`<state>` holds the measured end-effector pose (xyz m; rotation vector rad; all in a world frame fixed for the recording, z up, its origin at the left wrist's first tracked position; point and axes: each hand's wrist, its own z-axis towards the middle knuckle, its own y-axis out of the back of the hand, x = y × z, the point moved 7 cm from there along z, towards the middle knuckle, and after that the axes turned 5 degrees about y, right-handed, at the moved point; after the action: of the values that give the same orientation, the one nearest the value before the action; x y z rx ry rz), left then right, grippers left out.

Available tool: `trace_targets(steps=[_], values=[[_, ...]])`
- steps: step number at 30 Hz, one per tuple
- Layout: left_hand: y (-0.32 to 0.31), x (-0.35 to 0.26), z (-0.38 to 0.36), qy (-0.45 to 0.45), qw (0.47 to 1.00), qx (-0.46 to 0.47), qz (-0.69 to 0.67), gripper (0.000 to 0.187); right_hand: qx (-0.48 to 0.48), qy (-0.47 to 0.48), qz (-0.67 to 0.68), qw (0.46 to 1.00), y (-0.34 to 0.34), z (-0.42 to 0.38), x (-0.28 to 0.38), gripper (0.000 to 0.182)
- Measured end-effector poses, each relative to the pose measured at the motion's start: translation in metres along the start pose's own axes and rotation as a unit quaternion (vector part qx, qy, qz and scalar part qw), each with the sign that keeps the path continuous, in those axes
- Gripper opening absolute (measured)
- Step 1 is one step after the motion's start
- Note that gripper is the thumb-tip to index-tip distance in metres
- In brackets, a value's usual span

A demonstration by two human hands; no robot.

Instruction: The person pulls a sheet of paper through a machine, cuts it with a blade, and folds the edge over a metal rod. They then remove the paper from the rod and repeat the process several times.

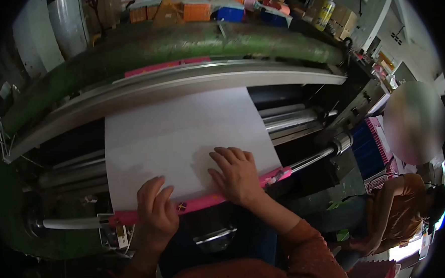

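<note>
A wide white sheet (pixel 182 136) runs from under the machine's metal bar down to a pink roll (pixel 205 202) on a metal shaft. My left hand (pixel 157 209) is at the left part of the pink roll, its fingers bent and apart over the sheet's lower edge; I see nothing held in it. My right hand (pixel 238 174) rests over the sheet just above the roll, with fingers spread and slightly curved. Both hands cast shadows on the white surface. Part of the roll is hidden behind my hands and wrists.
A long green cylinder (pixel 192 42) and a grey metal bar (pixel 204 82) cross the machine behind the sheet. The shaft (pixel 314 159) extends right to a collar. A person in an orange-brown top (pixel 404 207) sits at right. Orange boxes (pixel 195 12) and a yellow spray can (pixel 325 13) stand beyond.
</note>
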<state>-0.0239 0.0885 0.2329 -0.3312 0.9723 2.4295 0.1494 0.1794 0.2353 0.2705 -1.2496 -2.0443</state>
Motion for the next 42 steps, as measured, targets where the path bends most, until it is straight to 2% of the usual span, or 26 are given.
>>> trace_targets(steps=[4,5,6,8,9,10,12,13,15,16,18,19,22,24,25,27,29,30,32,33,35,37,38,39,41,42], values=[[0.005,-0.032,-0.032,-0.022,0.996,-0.087,0.025,0.033,-0.035,0.009,-0.03,0.999,-0.016,0.034,-0.021,0.044],[-0.022,-0.027,-0.03,0.001,0.994,0.036,0.099,0.036,-0.045,0.016,-0.035,0.998,-0.017,0.041,-0.026,0.046],[-0.044,-0.021,-0.033,0.026,0.972,0.16,0.172,0.039,-0.051,0.018,-0.04,0.998,-0.009,0.039,-0.025,0.046],[-0.046,-0.018,-0.008,0.037,0.976,0.16,0.144,0.04,-0.1,0.041,-0.038,0.993,0.015,0.021,-0.015,0.046],[-0.047,-0.014,0.006,0.053,0.978,0.167,0.117,0.042,-0.082,0.031,-0.035,0.996,0.019,-0.003,-0.01,0.047],[-0.045,-0.01,0.015,0.053,0.978,0.164,0.117,0.042,-0.063,0.02,-0.03,0.997,0.02,-0.03,-0.001,0.047],[-0.025,-0.006,0.029,0.058,0.997,0.042,0.034,0.041,-0.028,0.0,-0.032,0.999,0.016,-0.062,0.017,0.048],[-0.022,-0.006,0.021,0.06,0.997,0.042,0.037,0.041,0.008,-0.025,-0.035,0.999,0.01,-0.07,0.019,0.049],[-0.007,-0.023,-0.008,-0.029,0.996,-0.022,0.085,0.042,-0.001,-0.025,-0.036,0.999,0.002,-0.051,0.005,0.051],[-0.008,-0.031,-0.019,-0.03,0.995,-0.024,0.088,0.042,-0.011,-0.02,-0.04,0.999,0.003,-0.035,-0.002,0.053],[-0.045,-0.045,-0.042,0.02,0.975,0.189,0.118,0.045,-0.017,-0.005,-0.031,0.999,0.005,-0.009,-0.01,0.052],[-0.048,-0.043,-0.038,0.027,0.974,0.192,0.115,0.045,-0.042,-0.008,-0.045,0.998,0.005,0.0,-0.015,0.053],[-0.053,-0.023,0.006,0.023,0.975,0.163,0.152,0.052,-0.067,-0.011,-0.05,0.996,0.018,-0.004,-0.015,0.053],[-0.035,-0.022,0.024,-0.015,0.989,0.037,0.141,0.051,-0.032,0.004,-0.028,0.999,0.021,-0.04,0.004,0.056],[-0.03,-0.02,0.018,-0.014,0.989,0.034,0.142,0.051,-0.033,0.008,-0.029,0.999,0.017,-0.056,0.01,0.056],[-0.006,-0.034,-0.014,-0.096,0.991,-0.063,0.063,0.044,0.004,-0.026,-0.043,0.999,0.004,-0.08,0.011,0.055],[-0.021,-0.05,-0.066,-0.163,0.986,-0.013,-0.025,0.037,-0.02,-0.015,-0.078,0.997,0.003,-0.059,-0.003,0.053],[-0.027,-0.049,-0.089,-0.159,0.987,-0.012,-0.024,0.037,-0.04,-0.011,-0.076,0.996,0.008,-0.042,-0.007,0.05],[-0.061,-0.043,-0.13,-0.141,0.982,0.124,-0.013,0.035,-0.085,-0.009,-0.089,0.992,0.015,-0.009,-0.021,0.045],[-0.068,-0.035,-0.148,-0.131,0.983,0.125,-0.01,0.035,-0.109,-0.012,-0.102,0.989,0.019,0.005,-0.03,0.043],[-0.099,0.005,-0.181,-0.007,0.958,0.27,0.1,0.031,-0.181,0.001,-0.07,0.981,0.045,0.033,-0.04,0.029],[-0.1,0.02,-0.19,0.016,0.952,0.283,0.118,0.028,-0.247,-0.036,0.007,0.968,0.083,0.065,-0.046,0.014],[-0.102,0.026,-0.192,0.026,0.945,0.297,0.133,0.027,-0.282,-0.064,0.0,0.957,0.103,0.079,-0.045,0.018],[-0.104,0.03,-0.191,0.027,0.945,0.298,0.133,0.027,-0.262,-0.14,-0.058,0.953,0.113,0.095,-0.058,0.028],[-0.107,0.036,-0.19,0.047,0.946,0.309,0.082,0.025,-0.256,-0.174,-0.127,0.942,0.132,0.127,-0.072,0.038],[-0.105,0.036,-0.189,0.047,0.947,0.308,0.083,0.025,-0.228,-0.204,-0.1,0.947,0.132,0.146,-0.088,0.038]])
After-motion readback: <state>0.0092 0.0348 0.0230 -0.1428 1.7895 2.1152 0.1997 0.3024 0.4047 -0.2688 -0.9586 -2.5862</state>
